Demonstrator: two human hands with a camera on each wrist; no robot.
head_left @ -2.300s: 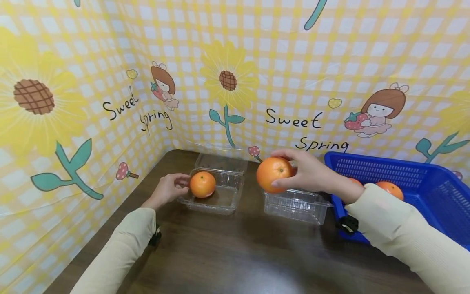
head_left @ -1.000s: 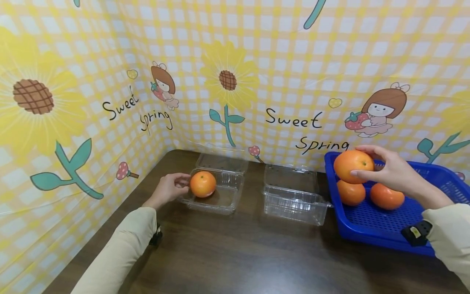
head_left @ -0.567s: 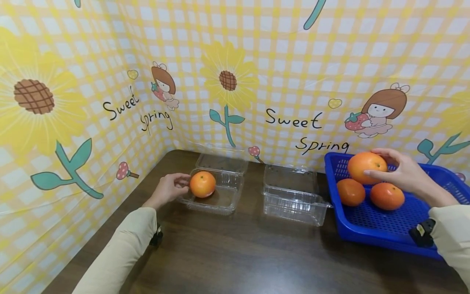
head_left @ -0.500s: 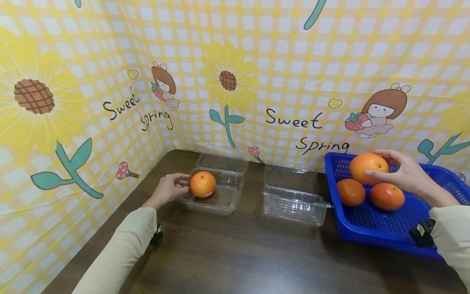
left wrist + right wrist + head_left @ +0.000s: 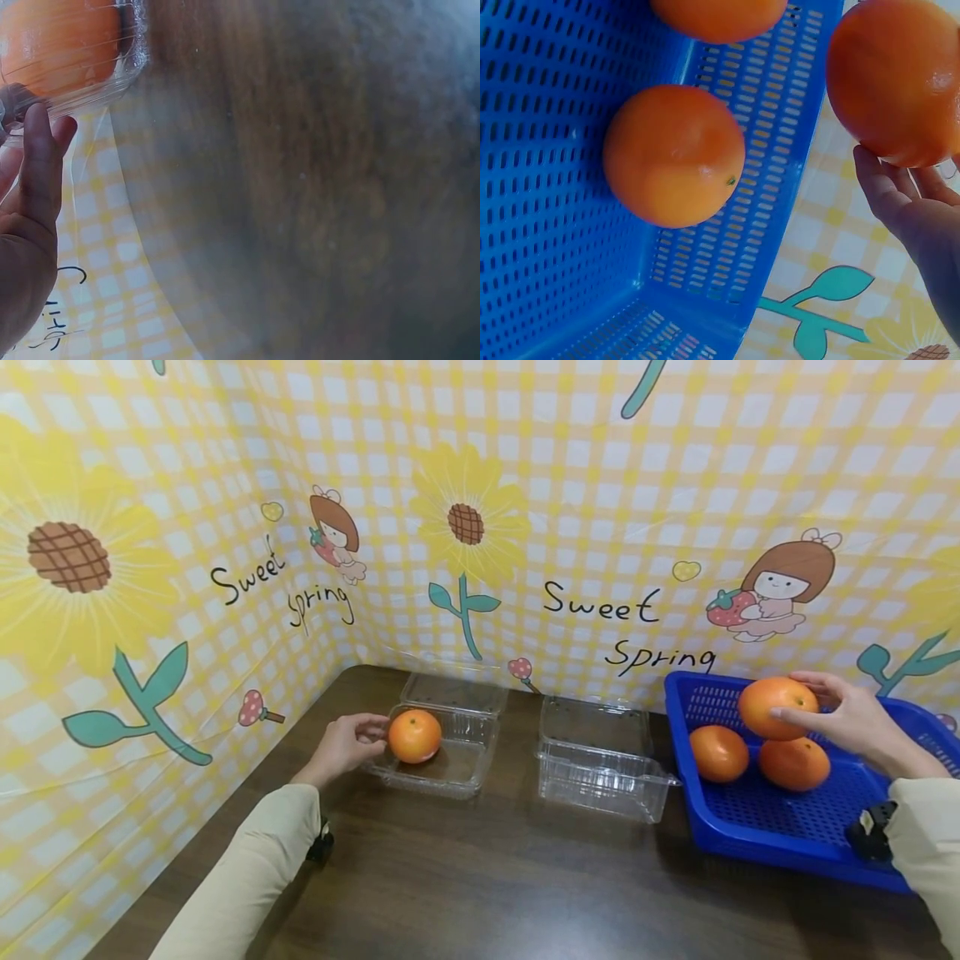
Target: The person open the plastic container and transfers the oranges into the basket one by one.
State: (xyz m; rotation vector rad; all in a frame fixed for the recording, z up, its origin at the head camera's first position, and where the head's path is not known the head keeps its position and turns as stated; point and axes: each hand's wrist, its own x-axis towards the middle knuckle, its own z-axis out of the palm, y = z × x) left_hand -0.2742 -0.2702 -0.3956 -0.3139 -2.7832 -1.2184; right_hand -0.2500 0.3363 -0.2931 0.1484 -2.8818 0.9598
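Observation:
My right hand (image 5: 855,718) holds an orange (image 5: 776,706) above the blue basket (image 5: 787,852), thumb on the near side and fingers behind. Two more oranges lie in the basket, a left orange (image 5: 718,753) and a right orange (image 5: 795,767); the held one overlaps the right one in the head view. In the right wrist view the fingertips press against the held orange (image 5: 896,82). My left hand (image 5: 345,747) pinches the left rim of an open clear plastic clamshell box (image 5: 465,768). An orange (image 5: 414,737) sits inside it, close to my fingertips.
A second clear clamshell box (image 5: 603,785) stands open between the first box and the basket, its lid leaning back. All stand on a dark wooden table (image 5: 450,877). A yellow checked cloth (image 5: 525,527) hangs behind and at the left.
My right hand has carried its orange from over the second clamshell box rightward to above the basket, drifting slightly further right in the last half second. My left hand stays at the first box.

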